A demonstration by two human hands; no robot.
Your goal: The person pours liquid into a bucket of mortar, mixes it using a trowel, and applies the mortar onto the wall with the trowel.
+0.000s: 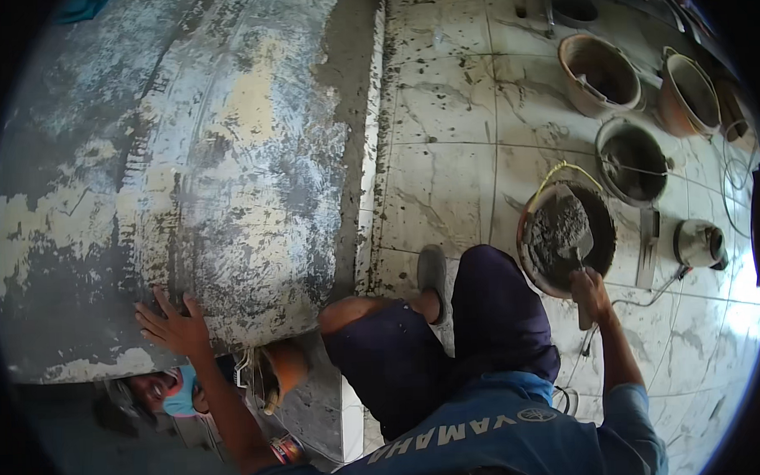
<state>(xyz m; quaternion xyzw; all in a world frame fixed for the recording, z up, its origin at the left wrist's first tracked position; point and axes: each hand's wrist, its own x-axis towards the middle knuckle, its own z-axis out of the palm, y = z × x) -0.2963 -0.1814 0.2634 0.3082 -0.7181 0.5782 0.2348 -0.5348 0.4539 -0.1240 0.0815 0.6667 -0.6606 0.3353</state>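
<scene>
My left hand (178, 328) lies with its fingers spread on a large worn surface (254, 217) of patchy grey, bluish and cream. At the right, my right hand (591, 293) is wrapped round the handle of a trowel (580, 249). Grey mortar (566, 218) lies on the trowel's blade, which is over a bucket (527, 253) with wet grey mix in it. The bucket's yellow handle (566, 166) arches up at its far side.
Beyond the bucket stand a dark bucket (601, 146) and two orange-brown ones, one near (589, 100), one farther right (682, 125). A flat metal tool (648, 249) and a corded power tool (698, 243) lie on the tiles. An orange container (288, 364) is below the surface's near edge.
</scene>
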